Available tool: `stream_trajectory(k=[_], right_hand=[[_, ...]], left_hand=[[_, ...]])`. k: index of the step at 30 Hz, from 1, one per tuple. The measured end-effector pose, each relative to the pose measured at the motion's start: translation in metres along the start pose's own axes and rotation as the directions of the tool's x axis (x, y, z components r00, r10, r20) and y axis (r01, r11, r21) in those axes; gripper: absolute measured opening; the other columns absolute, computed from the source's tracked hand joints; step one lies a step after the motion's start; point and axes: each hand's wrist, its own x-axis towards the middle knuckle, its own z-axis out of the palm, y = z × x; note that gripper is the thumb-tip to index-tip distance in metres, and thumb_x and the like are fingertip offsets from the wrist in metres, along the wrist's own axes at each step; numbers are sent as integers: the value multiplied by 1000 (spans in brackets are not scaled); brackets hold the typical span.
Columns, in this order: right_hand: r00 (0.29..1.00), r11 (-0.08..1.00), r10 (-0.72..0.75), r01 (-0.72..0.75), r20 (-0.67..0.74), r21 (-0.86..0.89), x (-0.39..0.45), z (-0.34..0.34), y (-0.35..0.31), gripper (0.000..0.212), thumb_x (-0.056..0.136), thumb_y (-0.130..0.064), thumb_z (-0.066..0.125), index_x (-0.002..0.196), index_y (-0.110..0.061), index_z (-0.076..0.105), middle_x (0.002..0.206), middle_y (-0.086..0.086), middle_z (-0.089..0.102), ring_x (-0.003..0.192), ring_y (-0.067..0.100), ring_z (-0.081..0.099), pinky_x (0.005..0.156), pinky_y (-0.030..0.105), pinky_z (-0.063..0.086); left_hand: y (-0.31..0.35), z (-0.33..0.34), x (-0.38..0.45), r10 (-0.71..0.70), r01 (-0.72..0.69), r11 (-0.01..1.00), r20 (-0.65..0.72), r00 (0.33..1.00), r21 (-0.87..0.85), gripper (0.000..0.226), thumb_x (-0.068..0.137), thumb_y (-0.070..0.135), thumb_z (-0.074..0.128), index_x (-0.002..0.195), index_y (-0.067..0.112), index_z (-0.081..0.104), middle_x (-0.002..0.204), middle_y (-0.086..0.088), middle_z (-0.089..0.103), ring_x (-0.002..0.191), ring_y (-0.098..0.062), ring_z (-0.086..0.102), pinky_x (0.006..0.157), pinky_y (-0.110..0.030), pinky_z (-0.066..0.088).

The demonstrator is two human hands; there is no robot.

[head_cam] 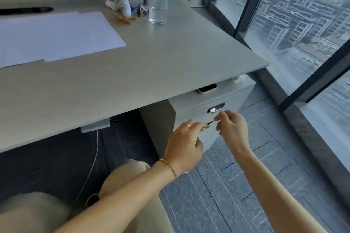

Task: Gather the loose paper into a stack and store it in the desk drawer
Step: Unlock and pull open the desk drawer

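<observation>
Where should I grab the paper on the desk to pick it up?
Take the paper by its near right corner, coming from the right. It lies flat on the desk, so only an edge gives the fingers purchase, and that corner is bare, clear of the bottle and clutter behind.

One marking noted: dark handwritten characters on the small white figure (125, 7) at the back of the desk (170, 53). They may be digits, but blur prevents a reliable reading. The lock panel (216, 108) on the drawer unit (200, 119) shows nothing legible.
</observation>
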Motion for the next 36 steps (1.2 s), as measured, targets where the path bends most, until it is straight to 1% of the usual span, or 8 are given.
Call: stream_trajectory(k=[4, 9, 14, 18, 21, 24, 28, 36], right_hand=[[933, 956, 293, -286, 210, -60, 31, 16, 15, 34, 99, -34, 45, 97, -8, 67, 70, 9, 71, 57, 24, 61, 58, 32, 45], [910, 914, 336, -377, 241, 150, 56, 33, 18, 19, 94, -15, 47, 88, -6, 63, 70, 15, 64, 66, 27, 61, 61, 34, 47], [909, 858, 342, -405, 238, 315, 53, 28, 25, 24, 92, -9, 47, 95, 1, 68, 82, 19, 60, 78, 28, 57, 70, 40, 47], [912, 860, 353, -403, 207, 312, 34, 13, 41, 23, 93, -14, 47, 73, -9, 58, 60, 9, 54, 57, 21, 52, 61, 33, 45], [901, 854, 388, -431, 194, 291, 15, -11, 53, 23, 90, -7, 49, 68, -7, 58, 44, -2, 42, 43, 17, 41, 54, 29, 39], [904, 860, 384, -424, 186, 285, -10, -39, 66, 20, 90, -6, 49, 73, -3, 58, 45, 0, 39, 47, 19, 38, 49, 27, 35], [897, 853, 407, -442, 174, 278, -46, -75, 86, 18, 91, -5, 48, 75, -2, 56, 50, 2, 37, 52, 20, 36, 44, 24, 34], [876, 845, 479, -478, 58, 239, -103, -139, 118, 47, 83, 0, 51, 39, -17, 50, 50, 6, 39, 54, 22, 39, 48, 26, 35]], left_hand=[[-1, 15, 28, -252, 258, 965, 114, 961, -48, 40, 83, 11, 47, 114, 27, 67, 116, 6, 69, 107, -18, 63, 90, -38, 54], [9, 24, 53, -22, 8, 987, 86, 996, 163, 38, 78, 10, 48, 111, 19, 65, 122, 1, 61, 117, -24, 53, 90, -39, 49], [20, 23, 56, 145, -170, 898, 92, 985, 405, 44, 76, 21, 38, 110, 16, 65, 138, -4, 57, 132, -27, 46, 104, -44, 40], [30, 20, 50, 139, -188, 849, 136, 981, 494, 59, 77, 16, 52, 136, 17, 54, 142, -10, 55, 123, -31, 54, 95, -45, 42], [50, 21, 48, 158, -194, 877, 115, 981, 441, 49, 84, 19, 42, 131, 19, 56, 122, -5, 66, 106, -29, 62, 85, -41, 47], [71, 28, 43, 105, -138, 947, 128, 986, 291, 45, 89, 18, 59, 133, 22, 57, 120, -3, 66, 109, -28, 61, 86, -39, 50], [96, 49, 26, 75, -107, 975, 167, 983, 192, 40, 91, 21, 59, 131, 25, 62, 118, -1, 66, 108, -26, 63, 86, -39, 52], [148, 92, -21, 125, -161, 976, 233, 964, 146, 27, 90, 29, 57, 111, 20, 72, 111, -3, 62, 95, -28, 66, 77, -38, 53]])
